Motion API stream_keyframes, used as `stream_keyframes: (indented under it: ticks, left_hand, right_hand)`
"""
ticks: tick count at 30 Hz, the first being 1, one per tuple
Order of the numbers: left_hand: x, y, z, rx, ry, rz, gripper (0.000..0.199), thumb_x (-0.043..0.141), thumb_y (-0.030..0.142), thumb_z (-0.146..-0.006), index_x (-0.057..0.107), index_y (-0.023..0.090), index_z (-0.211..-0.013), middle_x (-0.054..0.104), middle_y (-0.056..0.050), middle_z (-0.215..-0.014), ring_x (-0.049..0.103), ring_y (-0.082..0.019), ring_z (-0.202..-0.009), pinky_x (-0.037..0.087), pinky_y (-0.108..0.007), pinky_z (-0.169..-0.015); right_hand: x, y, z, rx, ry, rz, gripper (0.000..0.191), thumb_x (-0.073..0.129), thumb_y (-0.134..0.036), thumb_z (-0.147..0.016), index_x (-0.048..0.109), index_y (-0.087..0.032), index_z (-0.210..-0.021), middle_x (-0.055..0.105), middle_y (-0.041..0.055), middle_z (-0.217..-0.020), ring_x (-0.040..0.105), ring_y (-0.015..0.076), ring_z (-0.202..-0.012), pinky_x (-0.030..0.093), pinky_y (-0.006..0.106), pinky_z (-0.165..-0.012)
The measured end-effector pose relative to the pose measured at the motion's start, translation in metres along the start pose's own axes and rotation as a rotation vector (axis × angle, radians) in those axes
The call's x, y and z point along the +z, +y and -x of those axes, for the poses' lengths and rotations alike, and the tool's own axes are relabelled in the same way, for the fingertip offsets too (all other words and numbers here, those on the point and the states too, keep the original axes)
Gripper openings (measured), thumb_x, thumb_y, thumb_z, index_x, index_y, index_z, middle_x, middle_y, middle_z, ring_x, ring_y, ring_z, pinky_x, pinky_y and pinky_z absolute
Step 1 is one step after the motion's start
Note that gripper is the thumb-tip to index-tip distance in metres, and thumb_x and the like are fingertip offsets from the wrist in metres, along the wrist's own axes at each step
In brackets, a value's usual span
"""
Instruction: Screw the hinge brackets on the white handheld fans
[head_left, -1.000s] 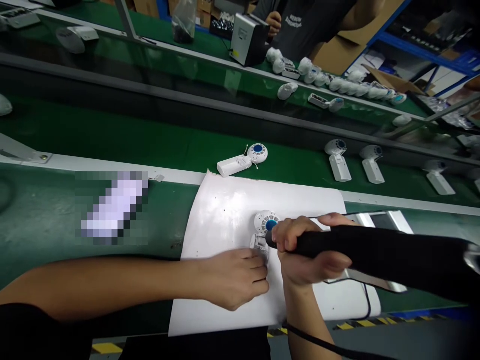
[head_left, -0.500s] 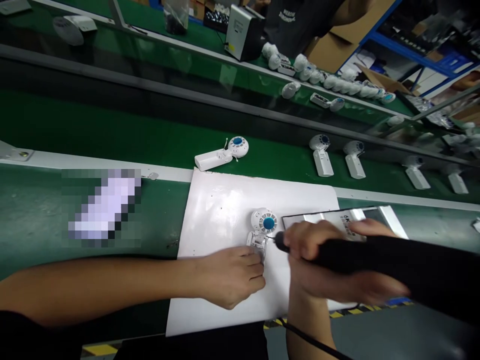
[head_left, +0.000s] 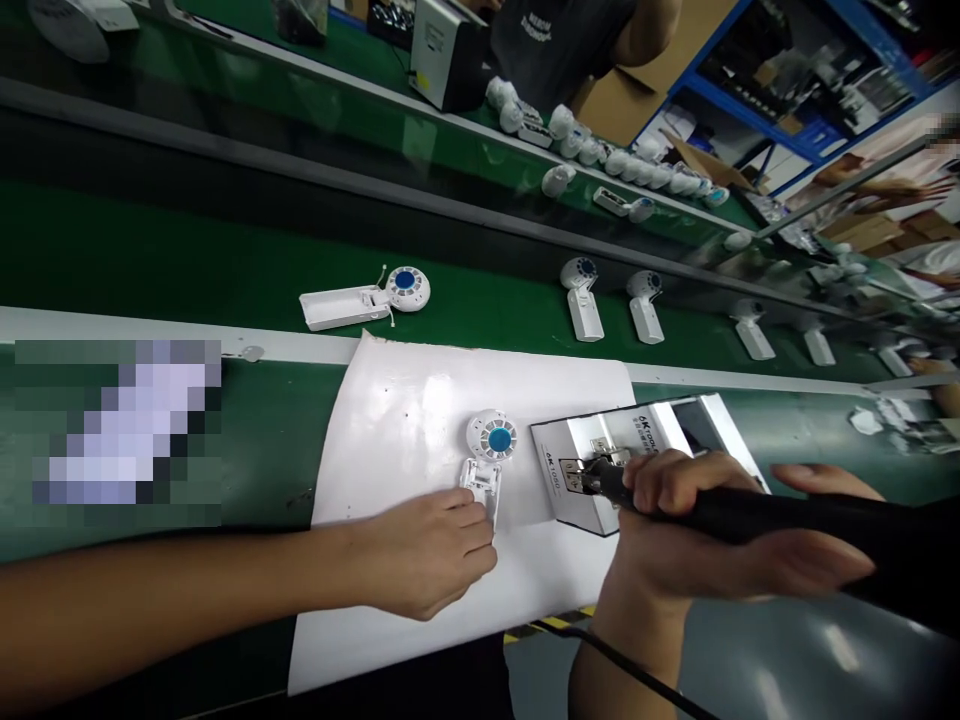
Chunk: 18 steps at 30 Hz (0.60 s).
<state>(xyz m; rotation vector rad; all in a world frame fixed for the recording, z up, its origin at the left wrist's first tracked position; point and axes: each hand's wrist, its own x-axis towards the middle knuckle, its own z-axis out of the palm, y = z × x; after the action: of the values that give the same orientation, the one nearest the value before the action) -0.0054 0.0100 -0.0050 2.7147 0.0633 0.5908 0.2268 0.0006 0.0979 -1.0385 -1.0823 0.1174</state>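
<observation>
On a white sheet (head_left: 390, 440) lies a small white handheld fan (head_left: 491, 437) with a blue centre, its handle opened to show the inside. My left hand (head_left: 442, 555) is closed around the lower handle, hiding much of it. In my right hand (head_left: 675, 490) is a black electric screwdriver (head_left: 720, 505), its cord hanging below. The screwdriver's tip is at the front of a silver screw feeder (head_left: 547, 450) marked "6K", to the right of the fan; whether a screw sits on the tip cannot be made out.
Beyond the sheet, a green conveyor belt (head_left: 225, 240) carries another open fan (head_left: 352, 300) and several more fans (head_left: 585, 305) to the right. A blurred-out flat object (head_left: 135, 425) lies on the left. Across the line stand a person (head_left: 559, 50) and a row of wrapped fans (head_left: 622, 165).
My right hand has moved the screwdriver from the fan's handle rightward to the screw feeder. My left hand keeps its hold on the fan. The whole view has shifted to the right.
</observation>
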Motion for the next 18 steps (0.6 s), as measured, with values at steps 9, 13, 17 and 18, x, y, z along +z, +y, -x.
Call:
stream_keyframes:
  ticks: [9, 13, 17, 18]
  left_hand:
    - [-0.001, -0.002, -0.002, 0.017, -0.019, -0.06, 0.012, 0.068, 0.029, -0.104, 0.069, 0.017, -0.101, 0.07, -0.011, -0.102, 0.063, -0.028, -0.101, 0.048, -0.041, -0.1]
    - [-0.002, -0.001, -0.003, 0.016, 0.0, -0.066, 0.013, 0.071, 0.03, -0.103, 0.069, 0.017, -0.1, 0.071, -0.01, -0.101, 0.063, -0.028, -0.103, 0.047, -0.041, -0.103]
    - [-0.003, 0.0, -0.004, 0.011, -0.005, -0.031, 0.01, 0.073, 0.026, -0.098, 0.068, 0.018, -0.098, 0.071, -0.009, -0.1, 0.062, -0.027, -0.099, 0.046, -0.04, -0.105]
    - [-0.003, 0.0, -0.003, 0.009, -0.006, -0.023, 0.01, 0.074, 0.026, -0.097, 0.068, 0.017, -0.098, 0.071, -0.009, -0.1, 0.062, -0.026, -0.099, 0.046, -0.04, -0.105]
  right_hand:
    - [0.064, -0.005, 0.034, 0.173, -0.245, -0.389, 0.047, 0.064, -0.074, -0.1, 0.058, -0.03, -0.116, 0.057, -0.0136, -0.056, 0.042, 0.0121, -0.034, 0.044, 0.028, -0.036]
    - [0.076, 0.007, 0.043, 0.21, -0.257, -0.385, 0.048, 0.063, -0.074, -0.1, 0.052, -0.03, -0.114, 0.054, -0.0144, -0.055, 0.04, 0.0113, -0.034, 0.042, 0.026, -0.036]
    - [0.078, 0.016, 0.052, 0.239, -0.305, -0.359, 0.04, 0.065, -0.066, -0.101, 0.05, -0.031, -0.113, 0.051, -0.0146, -0.056, 0.039, 0.0109, -0.035, 0.04, 0.026, -0.039]
    - [0.078, 0.019, 0.055, 0.243, -0.32, -0.343, 0.04, 0.066, -0.065, -0.101, 0.05, -0.031, -0.113, 0.049, -0.0146, -0.056, 0.038, 0.0108, -0.036, 0.039, 0.026, -0.039]
